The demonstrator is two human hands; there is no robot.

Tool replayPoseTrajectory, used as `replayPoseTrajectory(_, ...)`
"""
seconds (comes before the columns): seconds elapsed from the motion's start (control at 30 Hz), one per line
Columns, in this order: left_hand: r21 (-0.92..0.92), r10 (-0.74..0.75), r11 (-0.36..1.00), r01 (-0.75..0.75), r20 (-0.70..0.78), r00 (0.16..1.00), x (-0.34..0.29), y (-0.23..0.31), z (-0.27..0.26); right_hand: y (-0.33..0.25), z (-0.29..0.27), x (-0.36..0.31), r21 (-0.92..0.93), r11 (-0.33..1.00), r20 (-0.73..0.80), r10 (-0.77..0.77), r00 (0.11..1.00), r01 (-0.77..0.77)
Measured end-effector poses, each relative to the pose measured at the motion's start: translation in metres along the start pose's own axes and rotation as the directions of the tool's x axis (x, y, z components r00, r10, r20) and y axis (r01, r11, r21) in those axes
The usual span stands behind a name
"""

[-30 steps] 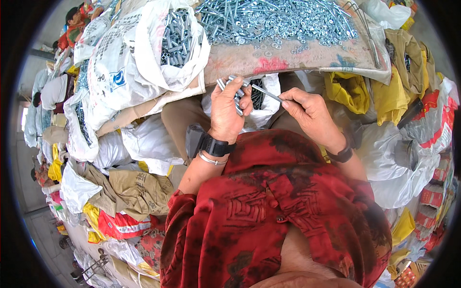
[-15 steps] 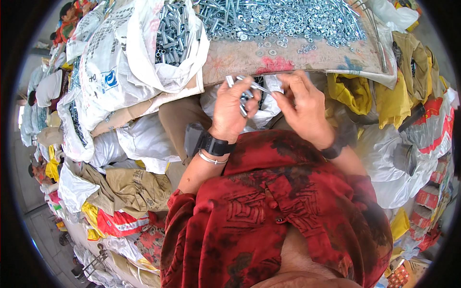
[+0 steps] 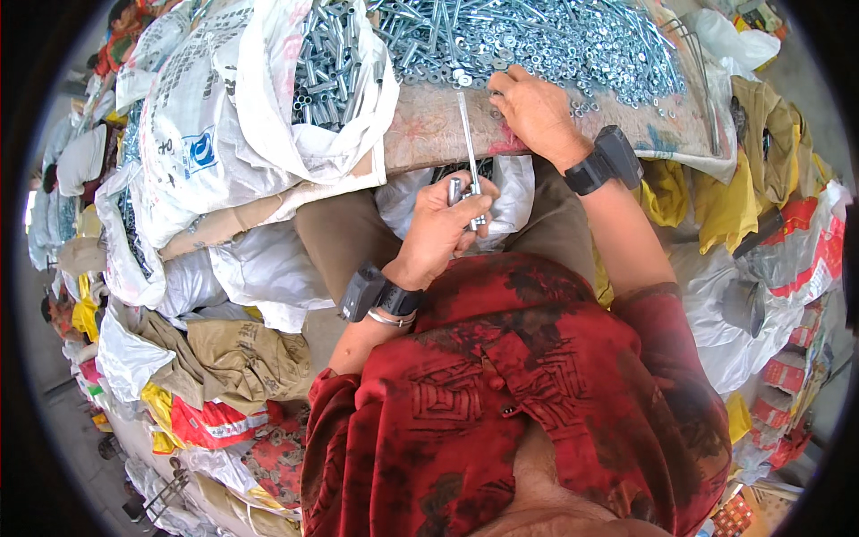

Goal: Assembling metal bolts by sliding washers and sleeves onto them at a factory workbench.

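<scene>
- Left hand [image 3: 440, 217]: fingers curled closed around short silver metal tubes [image 3: 455, 190] and a long, thin silver metal rod [image 3: 467, 134]; loosening could drop one.
- Right hand [image 3: 537, 115]: fingers bent at small, round silver metal washers [image 3: 573, 54] on the beige, cloth-covered desk [image 3: 425, 125]; I cannot tell whether they pinch any; a brushing knuckle could scatter some.

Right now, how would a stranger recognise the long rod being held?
Find the red shirt; above it in the picture is the left hand. The long rod points up from there, much longer than the short metal pieces held beside it.
</scene>
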State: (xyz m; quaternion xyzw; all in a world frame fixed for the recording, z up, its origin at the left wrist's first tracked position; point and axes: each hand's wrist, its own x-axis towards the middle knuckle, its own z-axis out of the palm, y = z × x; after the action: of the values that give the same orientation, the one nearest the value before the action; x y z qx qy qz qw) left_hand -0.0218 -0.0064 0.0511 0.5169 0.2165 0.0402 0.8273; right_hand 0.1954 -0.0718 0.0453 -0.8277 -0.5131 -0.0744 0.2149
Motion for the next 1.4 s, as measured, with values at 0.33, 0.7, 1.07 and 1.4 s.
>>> replayPoseTrajectory(0.33,-0.022,0.106,0.994,-0.111,-0.177,0.979,-0.04,-0.005,-0.049,0.001,-0.006,-0.007,0.28,0.96,0.048,-0.021,0.999,0.006)
replayPoseTrajectory(0.7,0.903,0.458,0.396,-0.17,-0.033,0.889,-0.061,-0.008,-0.048,-0.04,-0.046,-0.03,0.725,0.644,0.323,-0.007,0.946,-0.242)
replayPoseTrajectory(1.07,0.93,0.51,0.179,-0.321,0.192,0.838,-0.073,-0.006,-0.023,-0.062,-0.091,-0.078,0.894,0.363,0.305,-0.063,0.95,-0.263)
replayPoseTrajectory(1.4,0.802,0.576,0.489,-0.344,-0.001,0.817,-0.072,-0.008,-0.051,-0.056,-0.032,-0.072,0.929,-0.044,0.357,-0.146,0.923,-0.367)
